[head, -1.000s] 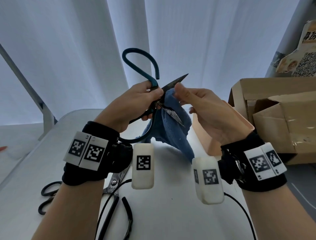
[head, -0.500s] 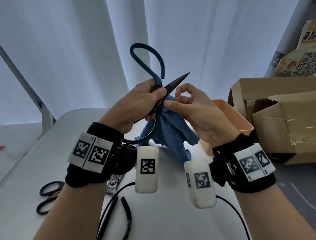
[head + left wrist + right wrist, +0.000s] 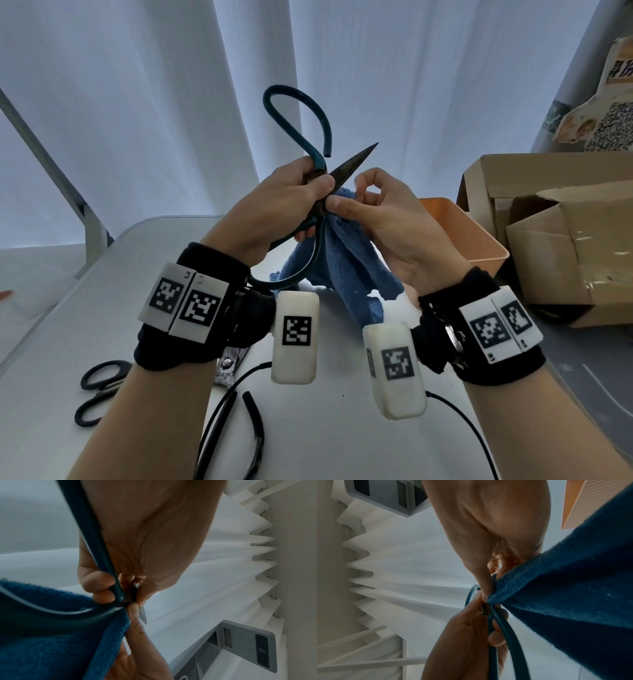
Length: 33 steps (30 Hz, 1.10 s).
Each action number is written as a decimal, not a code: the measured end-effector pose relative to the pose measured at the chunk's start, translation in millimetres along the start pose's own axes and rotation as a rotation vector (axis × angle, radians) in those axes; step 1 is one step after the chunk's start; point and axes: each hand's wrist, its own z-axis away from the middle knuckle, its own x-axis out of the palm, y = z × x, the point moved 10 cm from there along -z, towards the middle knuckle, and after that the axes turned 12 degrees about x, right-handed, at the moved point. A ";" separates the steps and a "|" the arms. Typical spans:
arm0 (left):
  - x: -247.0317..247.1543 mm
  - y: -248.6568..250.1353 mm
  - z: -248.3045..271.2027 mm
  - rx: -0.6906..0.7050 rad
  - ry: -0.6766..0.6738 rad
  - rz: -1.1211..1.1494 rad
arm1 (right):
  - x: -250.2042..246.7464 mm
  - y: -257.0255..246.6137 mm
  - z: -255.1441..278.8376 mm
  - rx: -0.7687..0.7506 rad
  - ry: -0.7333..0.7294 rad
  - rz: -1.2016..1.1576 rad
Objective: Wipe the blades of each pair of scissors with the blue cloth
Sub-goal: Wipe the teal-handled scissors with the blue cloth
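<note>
Left hand (image 3: 284,202): gripped the teal scissors (image 3: 318,164) near the pivot, blades spread so the cloth could reach.
Right hand (image 3: 383,219): pinched the blue cloth (image 3: 342,260) at the blade base, likely starting a stroke.
Other scissors (image 3: 99,390): lay waiting on the counter (image 3: 342,428).

White table (image 3: 102,281): black scissors (image 3: 99,387) near left edge, second scissors (image 3: 230,363) beside them, orange bin (image 3: 469,236) and cardboard box (image 3: 561,240) at right edge.
</note>
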 end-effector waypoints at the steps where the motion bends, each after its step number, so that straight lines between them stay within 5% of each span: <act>1: -0.6 -0.1 0.3 -0.002 -0.003 0.004 | -0.2 -1.6 0.0 -0.008 0.001 0.020; 8: 4.0 1.0 1.0 -0.004 -0.012 -0.001 | -6.5 -7.0 0.7 -0.005 0.012 0.165; 15: -2.6 -0.9 1.7 -0.012 0.019 -0.009 | -35.2 -12.5 -0.5 0.002 0.211 0.197; 20: -8.2 0.0 1.6 -0.013 0.058 0.005 | -33.7 -11.7 -2.6 0.025 0.112 -0.008; 25: -9.4 0.6 1.4 -0.004 0.053 0.001 | -12.2 -12.8 1.6 -0.007 -0.066 0.050; 33: -5.1 8.2 0.9 0.033 0.068 -0.020 | -11.1 -7.9 2.4 -0.038 0.098 0.222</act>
